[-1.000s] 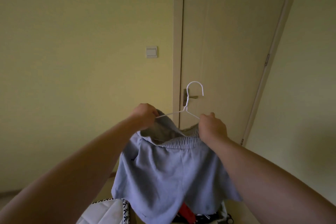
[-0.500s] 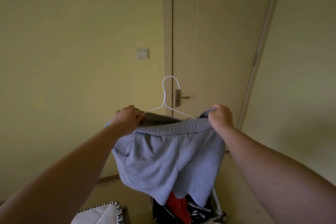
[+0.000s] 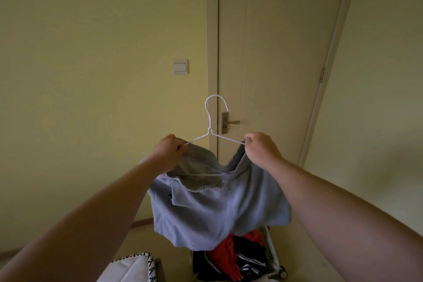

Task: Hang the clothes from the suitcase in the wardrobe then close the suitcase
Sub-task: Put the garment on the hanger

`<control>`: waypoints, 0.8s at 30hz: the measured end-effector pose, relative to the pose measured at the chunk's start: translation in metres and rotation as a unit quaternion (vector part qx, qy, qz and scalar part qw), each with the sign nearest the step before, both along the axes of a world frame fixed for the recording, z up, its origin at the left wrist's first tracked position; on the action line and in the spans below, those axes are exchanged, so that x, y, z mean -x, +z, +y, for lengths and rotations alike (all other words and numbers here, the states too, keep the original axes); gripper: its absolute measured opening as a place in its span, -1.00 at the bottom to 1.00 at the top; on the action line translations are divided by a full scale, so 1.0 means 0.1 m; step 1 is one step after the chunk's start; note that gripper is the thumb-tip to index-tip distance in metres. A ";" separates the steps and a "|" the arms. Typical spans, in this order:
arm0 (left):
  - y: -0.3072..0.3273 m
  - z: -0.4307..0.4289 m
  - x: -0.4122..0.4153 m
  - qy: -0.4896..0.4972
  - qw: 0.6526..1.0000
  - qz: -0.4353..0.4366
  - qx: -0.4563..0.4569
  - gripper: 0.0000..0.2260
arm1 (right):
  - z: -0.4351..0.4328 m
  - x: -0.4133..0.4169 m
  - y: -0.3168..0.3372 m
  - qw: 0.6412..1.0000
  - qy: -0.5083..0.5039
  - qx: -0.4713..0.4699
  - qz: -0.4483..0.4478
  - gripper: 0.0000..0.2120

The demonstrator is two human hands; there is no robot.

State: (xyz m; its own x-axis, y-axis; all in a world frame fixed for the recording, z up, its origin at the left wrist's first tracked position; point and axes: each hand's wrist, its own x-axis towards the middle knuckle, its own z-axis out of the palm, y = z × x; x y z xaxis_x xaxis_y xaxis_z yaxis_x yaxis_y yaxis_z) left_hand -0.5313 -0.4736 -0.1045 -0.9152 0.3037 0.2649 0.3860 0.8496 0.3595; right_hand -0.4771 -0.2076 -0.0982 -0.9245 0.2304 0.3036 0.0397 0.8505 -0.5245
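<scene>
Hanging between both hands, the grey shorts [image 3: 217, 210] sag from a white wire hanger [image 3: 209, 131] whose lower bar sits inside the waistband. The left hand [image 3: 170, 151] pinches the hanger's left end with fabric; the right hand [image 3: 259, 149] curls round the other end. Below the hands lie red and dark clothes [image 3: 238, 256]; beyond them, a door handle [image 3: 229, 122].

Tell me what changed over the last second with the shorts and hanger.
The hands spread and pulled the waistband taut, then came back together: the left hand and right hand are closer now, and the shorts sag open at the waistband, showing the lower bar of the hanger inside. Nothing was let go; both hands still grip the hanger's ends with the cloth. The door, switch and suitcase clothes are unchanged.
</scene>
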 end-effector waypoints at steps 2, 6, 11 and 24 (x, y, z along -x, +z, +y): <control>-0.03 -0.05 0.01 0.006 1.000 0.005 -0.016 -0.79 | 0.06 -0.05 -0.01 0.999 0.035 0.034 -0.018 -0.74; -0.05 -0.10 0.02 -0.019 0.999 0.026 -0.005 -0.83 | 0.04 -0.17 -0.02 0.991 0.043 -0.119 -0.033 -0.73; 0.01 -0.08 -0.02 -0.061 0.997 0.029 0.045 -0.83 | -0.09 -0.20 -0.07 0.989 -0.006 -0.142 -0.031 -0.84; -0.43 -0.22 -0.01 -0.036 0.994 -0.045 0.098 -0.81 | -0.33 -0.47 -0.14 0.981 -0.106 -0.144 -0.070 -0.82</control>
State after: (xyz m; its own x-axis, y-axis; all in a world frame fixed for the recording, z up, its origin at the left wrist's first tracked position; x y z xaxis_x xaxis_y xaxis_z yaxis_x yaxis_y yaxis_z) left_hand -0.5306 -0.4955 -0.1471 -0.9066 0.4069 0.1123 0.4220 0.8778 0.2266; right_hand -0.4304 -0.2411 -0.1121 -0.9026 0.3453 0.2571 0.2866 0.9276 -0.2397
